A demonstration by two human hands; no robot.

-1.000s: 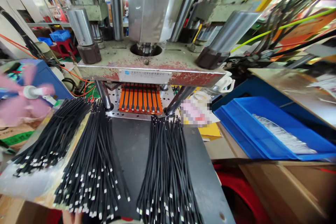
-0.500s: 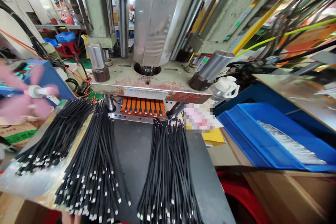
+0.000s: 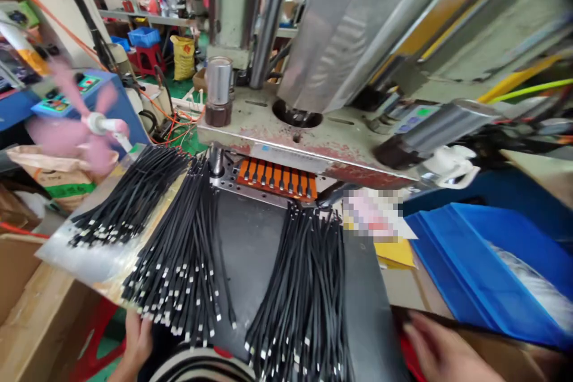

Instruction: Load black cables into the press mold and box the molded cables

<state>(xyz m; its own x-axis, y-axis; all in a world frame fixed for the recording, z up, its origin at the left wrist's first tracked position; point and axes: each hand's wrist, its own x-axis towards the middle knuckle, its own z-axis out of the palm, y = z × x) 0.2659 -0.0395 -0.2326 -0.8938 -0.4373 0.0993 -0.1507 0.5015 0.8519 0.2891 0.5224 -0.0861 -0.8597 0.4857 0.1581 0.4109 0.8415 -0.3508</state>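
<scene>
My left hand (image 3: 138, 340) is at the front edge of the work table (image 3: 242, 262), just below a bundle of flat black cables (image 3: 179, 250) with pale metal connector ends. Its fingertips are partly hidden at that edge. Low on the right, my right hand (image 3: 441, 346) is smeared by motion, over a red surface beside the table's right edge. I see nothing held in it, but its fingers are unclear. A second cable bundle (image 3: 308, 286) lies at centre right. Several black connector pieces sit on an orange mold plate (image 3: 277, 179) under the press.
A press with a scuffed plate (image 3: 313, 146) and steel posts stands behind the table. Another cable bundle (image 3: 134, 185) is at left, near a spinning pink fan (image 3: 96, 123). Blue trays (image 3: 474, 250) and a white jug (image 3: 452, 166) are at right; cardboard (image 3: 27, 298) is lower left.
The view has swung left, so the press and cables appear farther right. My left hand shows more fully at the table edge, and my right hand has come into view at lower right.
</scene>
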